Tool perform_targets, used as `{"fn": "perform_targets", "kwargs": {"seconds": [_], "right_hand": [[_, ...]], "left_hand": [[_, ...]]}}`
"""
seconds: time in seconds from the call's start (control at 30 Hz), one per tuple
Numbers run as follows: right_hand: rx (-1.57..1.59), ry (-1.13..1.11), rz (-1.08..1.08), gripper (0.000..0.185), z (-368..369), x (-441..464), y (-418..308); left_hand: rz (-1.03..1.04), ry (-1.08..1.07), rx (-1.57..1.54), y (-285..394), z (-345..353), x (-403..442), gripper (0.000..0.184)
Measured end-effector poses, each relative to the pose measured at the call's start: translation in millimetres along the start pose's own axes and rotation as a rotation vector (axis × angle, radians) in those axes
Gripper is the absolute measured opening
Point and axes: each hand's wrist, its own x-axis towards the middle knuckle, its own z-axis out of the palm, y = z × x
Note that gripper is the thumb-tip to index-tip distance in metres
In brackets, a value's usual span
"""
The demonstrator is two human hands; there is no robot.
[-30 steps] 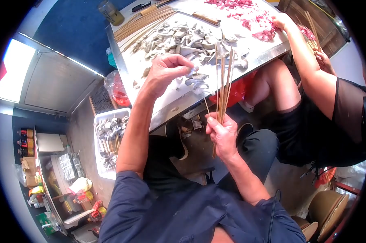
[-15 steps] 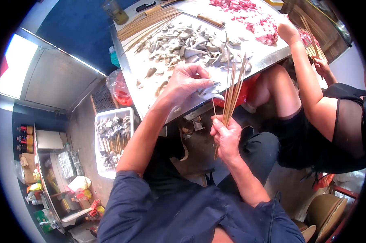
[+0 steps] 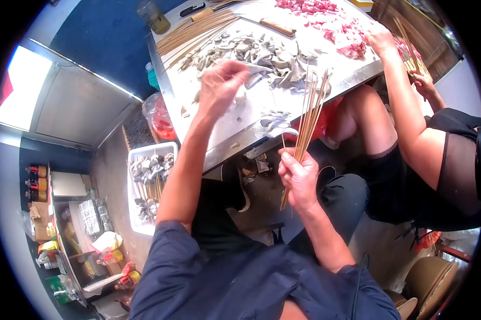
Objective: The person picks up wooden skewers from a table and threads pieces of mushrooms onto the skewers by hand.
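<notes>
My right hand (image 3: 300, 178) is closed around a bundle of thin bamboo skewers (image 3: 310, 114), their tips pointing up. One skewer leans apart from the bundle, with several folded grey-white slices (image 3: 276, 124) threaded on it. Over the near side of a heap of similar grey slices (image 3: 251, 50), my left hand (image 3: 221, 88) is somewhat blurred. Its thumb and fingers pinch one pale slice (image 3: 259, 68) that sticks out to the right.
The white-topped table (image 3: 224, 130) also carries loose skewers (image 3: 197, 34), a wooden-handled knife (image 3: 277, 25) and red meat pieces (image 3: 336, 32). At right, a co-worker's arm (image 3: 405, 90) reaches over it. A white tray (image 3: 139, 226) of loaded skewers sits at left.
My left hand has left the loaded skewer and moved up and left to the heap, where it pinches a slice. My right hand has barely moved and still grips the skewers.
</notes>
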Motion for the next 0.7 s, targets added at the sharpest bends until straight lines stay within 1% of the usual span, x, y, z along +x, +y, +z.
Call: {"fn": "perform_targets", "kwargs": {"seconds": [0.07,0.1,0.13,0.2,0.23,0.27,0.33,0.37,0.4,0.47,0.5,0.53,0.6,0.63,0.67,0.7], "right_hand": [[-0.012,-0.002,0.036,0.007,0.6,-0.7,-0.2],[-0.011,-0.004,0.033,0.007,0.9,-1.0,-0.7],[-0.008,-0.008,0.045,0.007,1.0,-1.5,-0.7],[-0.005,-0.008,0.055,0.008,1.6,-1.5,-0.9],[-0.017,-0.007,0.061,0.008,1.9,-1.9,-0.6],[-0.031,-0.008,0.067,0.008,2.0,-1.9,-0.3],[-0.033,-0.009,0.066,0.008,1.8,-2.3,0.8],[-0.035,-0.014,0.063,0.008,1.7,-2.0,0.4],[-0.035,-0.013,0.063,0.008,1.6,-2.0,-0.1],[-0.033,-0.017,0.070,0.008,2.6,-2.4,-1.2],[-0.031,-0.019,0.071,0.008,3.1,-2.4,-1.0],[-0.031,-0.027,0.070,0.008,3.3,-2.8,-0.8],[-0.030,-0.034,0.069,0.008,4.5,-3.7,-1.3],[-0.036,-0.036,0.076,0.008,5.1,-4.4,-2.2],[-0.042,-0.038,0.082,0.007,5.5,-5.0,-2.5],[-0.042,-0.037,0.083,0.007,5.5,-5.2,-2.4]], "left_hand": [[0.245,0.208,0.366,-19.3,-12.7,20.2,0.017],[0.282,0.225,0.430,-33.2,-17.9,31.4,0.022],[0.286,0.224,0.430,-41.6,-20.0,38.7,0.022],[0.364,0.193,0.707,-51.2,-20.7,49.6,0.024],[0.292,0.149,0.693,-52.8,-18.5,53.7,0.024],[0.292,0.149,0.691,-54.9,-17.3,55.8,0.024],[0.273,0.130,0.682,-53.6,-15.4,57.3,0.015],[0.319,0.202,0.646,-53.3,-14.8,57.1,0.011],[0.319,0.201,0.645,-49.9,-15.8,56.0,0.011],[0.175,0.274,0.368,-42.7,-21.1,52.7,0.010],[0.056,0.263,0.224,-37.2,-23.4,48.3,0.008],[0.056,0.265,0.228,-36.4,-25.0,44.8,0.008],[0.029,0.158,-0.280,-29.8,-26.6,37.3,0.006],[-0.010,0.149,-0.411,-24.0,-23.6,31.6,0.006],[-0.011,0.149,-0.410,-21.2,-21.9,27.2,0.006],[-0.077,0.086,-0.509,-19.6,-20.8,23.9,0.007]]}}
